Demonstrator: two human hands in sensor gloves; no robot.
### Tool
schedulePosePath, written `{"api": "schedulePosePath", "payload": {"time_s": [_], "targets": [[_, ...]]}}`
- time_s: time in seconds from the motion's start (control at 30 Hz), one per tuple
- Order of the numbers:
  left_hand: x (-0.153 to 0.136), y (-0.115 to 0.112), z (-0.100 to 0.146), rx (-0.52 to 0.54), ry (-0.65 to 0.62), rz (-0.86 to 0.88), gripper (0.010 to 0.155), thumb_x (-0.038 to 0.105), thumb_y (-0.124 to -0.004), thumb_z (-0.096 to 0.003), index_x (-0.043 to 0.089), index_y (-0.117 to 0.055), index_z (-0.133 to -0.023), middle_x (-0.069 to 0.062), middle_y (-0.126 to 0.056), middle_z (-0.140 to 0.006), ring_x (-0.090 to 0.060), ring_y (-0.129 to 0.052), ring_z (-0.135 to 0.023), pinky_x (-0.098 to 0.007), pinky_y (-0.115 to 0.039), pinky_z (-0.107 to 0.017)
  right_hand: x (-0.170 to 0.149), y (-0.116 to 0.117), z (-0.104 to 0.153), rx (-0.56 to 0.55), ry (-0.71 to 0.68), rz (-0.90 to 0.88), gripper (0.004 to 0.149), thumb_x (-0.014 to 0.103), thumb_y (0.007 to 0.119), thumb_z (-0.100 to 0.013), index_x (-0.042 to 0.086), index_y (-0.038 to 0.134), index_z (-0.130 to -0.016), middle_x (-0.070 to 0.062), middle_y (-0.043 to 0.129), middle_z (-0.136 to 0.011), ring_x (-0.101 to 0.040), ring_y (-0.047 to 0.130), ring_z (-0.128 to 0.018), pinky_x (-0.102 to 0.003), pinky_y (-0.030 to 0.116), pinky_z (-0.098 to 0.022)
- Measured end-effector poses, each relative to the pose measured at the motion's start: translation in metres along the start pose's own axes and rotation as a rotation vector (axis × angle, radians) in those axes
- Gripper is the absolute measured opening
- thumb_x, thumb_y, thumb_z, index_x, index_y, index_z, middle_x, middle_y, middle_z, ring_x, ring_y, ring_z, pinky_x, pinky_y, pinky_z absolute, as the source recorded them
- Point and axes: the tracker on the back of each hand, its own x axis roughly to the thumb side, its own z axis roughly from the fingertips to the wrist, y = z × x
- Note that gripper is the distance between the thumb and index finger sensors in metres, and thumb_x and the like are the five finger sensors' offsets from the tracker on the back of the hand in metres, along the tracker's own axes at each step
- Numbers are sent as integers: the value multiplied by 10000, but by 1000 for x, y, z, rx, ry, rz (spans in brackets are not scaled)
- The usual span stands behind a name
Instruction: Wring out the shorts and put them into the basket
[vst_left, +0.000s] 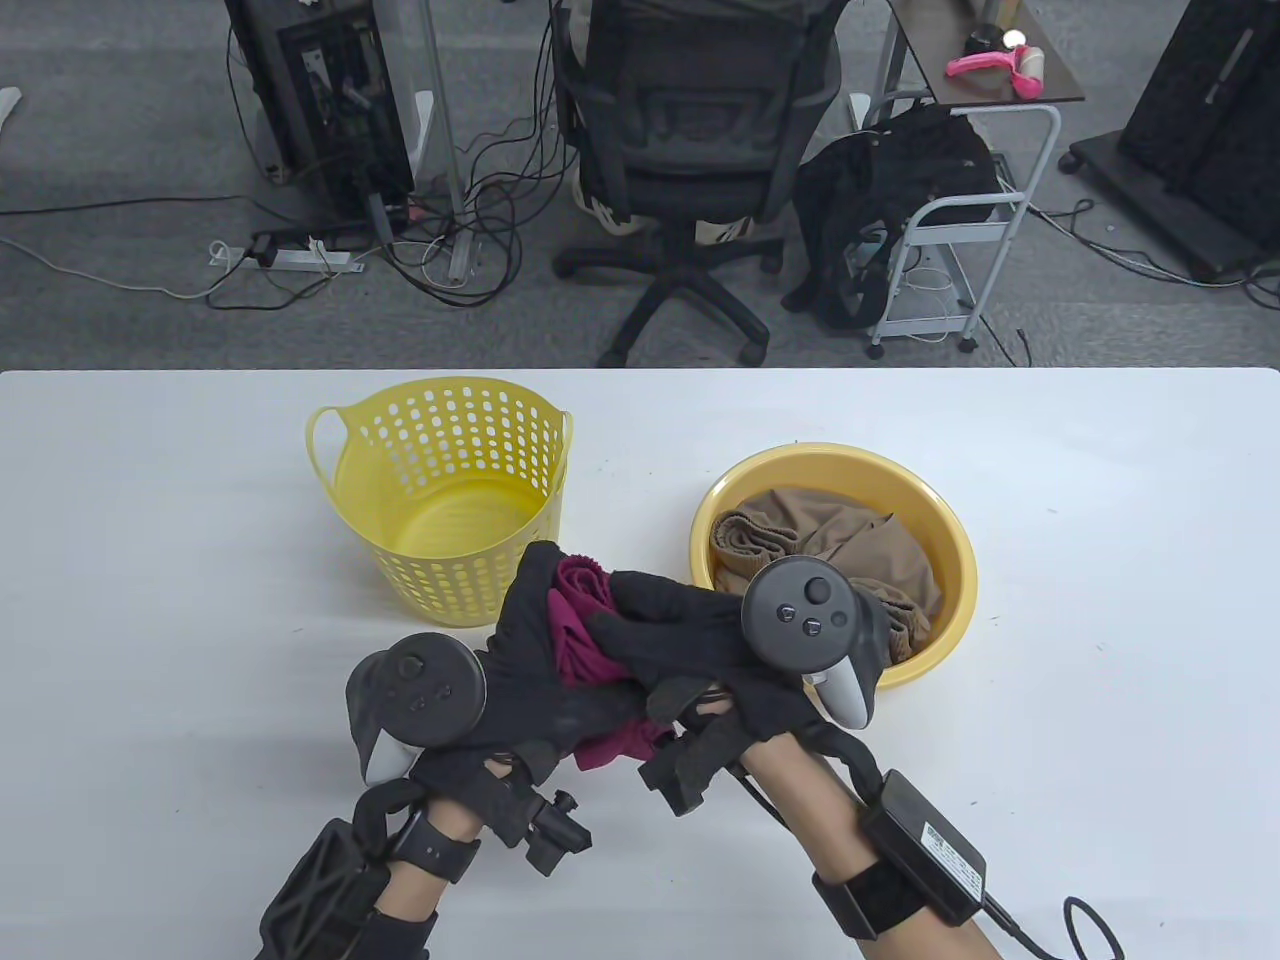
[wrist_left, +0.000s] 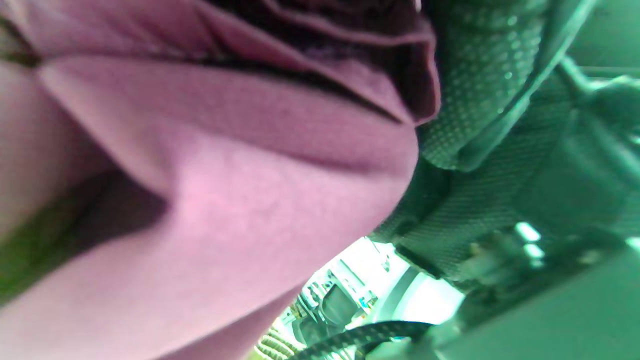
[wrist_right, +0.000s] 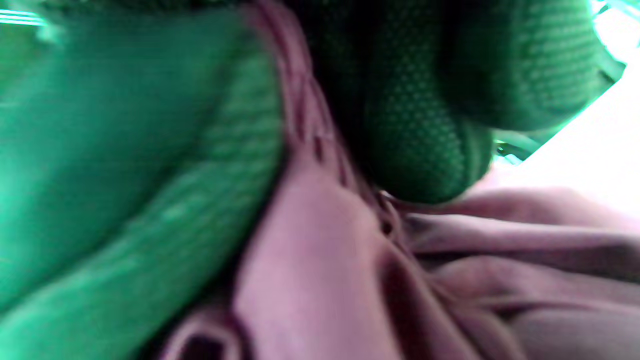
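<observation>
Both gloved hands squeeze a bunched pair of maroon shorts (vst_left: 580, 630) between them, just above the table in front of the basket. My left hand (vst_left: 535, 650) wraps the cloth from the left and my right hand (vst_left: 660, 640) clamps over it from the right. A tail of the maroon shorts hangs below the hands. The yellow perforated basket (vst_left: 450, 490) stands empty behind the hands, slightly left. In the left wrist view the maroon shorts (wrist_left: 225, 200) fill the frame. In the right wrist view the maroon shorts (wrist_right: 375, 280) press against glove fabric.
A yellow basin (vst_left: 950, 560) with brown cloth (vst_left: 830, 550) in it sits right of the basket, close to my right hand. The white table (vst_left: 1100, 520) ends at its far edge, with an office chair (vst_left: 690, 150) and a cart beyond.
</observation>
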Motion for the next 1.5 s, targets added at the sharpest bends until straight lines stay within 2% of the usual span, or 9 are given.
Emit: {"api": "schedulePosePath", "payload": {"time_s": [0.3,0.63,1.0,1.17,1.5], "targets": [[1,2,2,47,-4,-63,1212,538,-1059,-355,42,-257,-1116,-311,-437,-1151,-641,-682,-972,-749,-672,-569,10,4,5,28,-99,26,542,444,873,-500,-26,869,-768,-252,982,-651,-391,1035,-455,-457,897,-362],[0,4,2,77,-13,-106,1053,516,-1075,-368,84,-430,-1079,-231,-678,-1056,-478,-885,-911,-658,-780,-583,12,5,6,39,-131,53,543,472,896,-479,1,885,-750,-221,994,-639,-378,1023,-468,-460,884,-378],[-5,9,4,74,-4,-116,898,491,-1055,-413,125,-525,-1039,-189,-779,-986,-416,-968,-835,-627,-828,-566,-6,3,8,68,-93,-4,550,531,857,-490,86,867,-813,-176,966,-724,-411,962,-577,-494,831,-453],[-11,17,6,91,9,-57,801,472,-1036,-442,154,-578,-1017,-168,-819,-962,-401,-994,-811,-623,-839,-559,-12,1,8,59,-71,-13,568,537,847,-492,89,848,-841,-183,942,-764,-428,941,-621,-518,811,-484],[-15,33,10,127,12,54,725,484,-1014,-464,188,-623,-999,-156,-842,-955,-396,-1005,-803,-618,-845,-555,-31,-3,2,86,36,-103,620,546,825,-503,84,811,-916,-241,846,-898,-512,846,-769,-608,741,-557]]}}
